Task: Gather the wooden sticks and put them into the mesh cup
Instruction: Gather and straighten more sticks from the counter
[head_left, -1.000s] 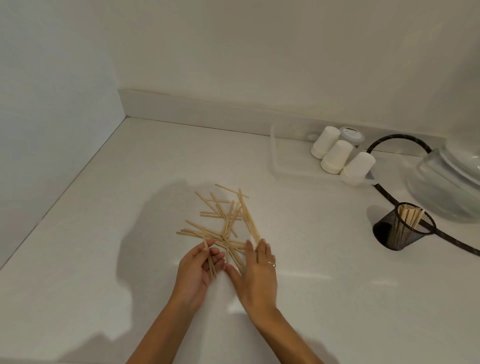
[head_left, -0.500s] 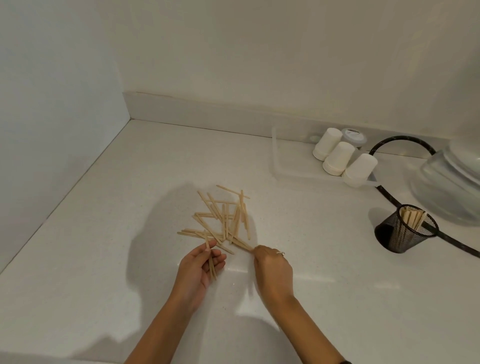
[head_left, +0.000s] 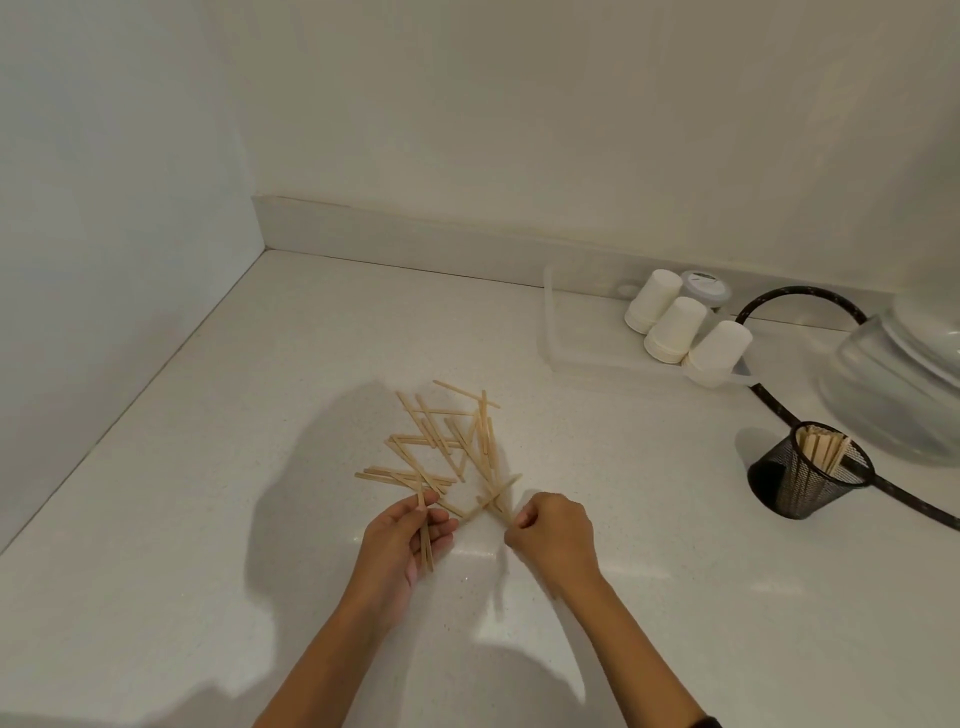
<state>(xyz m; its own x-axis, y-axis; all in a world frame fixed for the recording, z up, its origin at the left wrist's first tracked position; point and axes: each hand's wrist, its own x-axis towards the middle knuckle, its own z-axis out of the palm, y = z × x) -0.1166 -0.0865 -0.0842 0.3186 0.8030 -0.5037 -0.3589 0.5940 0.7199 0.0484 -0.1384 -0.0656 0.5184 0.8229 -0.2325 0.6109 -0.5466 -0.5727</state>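
Several pale wooden sticks (head_left: 441, 441) lie criss-crossed in a loose pile on the white counter. My left hand (head_left: 402, 543) sits at the pile's near left edge, palm up, with a few sticks held between thumb and fingers. My right hand (head_left: 553, 535) is curled at the pile's near right edge, pinching the ends of a few sticks that still rest on the counter. The black mesh cup (head_left: 808, 478) stands far to the right, tilted, with several sticks inside it.
Three upside-down white paper cups (head_left: 675, 327) sit in a clear plastic tray (head_left: 550, 332) at the back right. A black hose (head_left: 769, 400) curves behind the mesh cup. A glass vessel (head_left: 898, 384) stands at the right edge. Walls close the left and back.
My right hand has drawn back from lying flat on the pile to a curled pinch at its near right edge. My left hand keeps its sticks and has barely moved.
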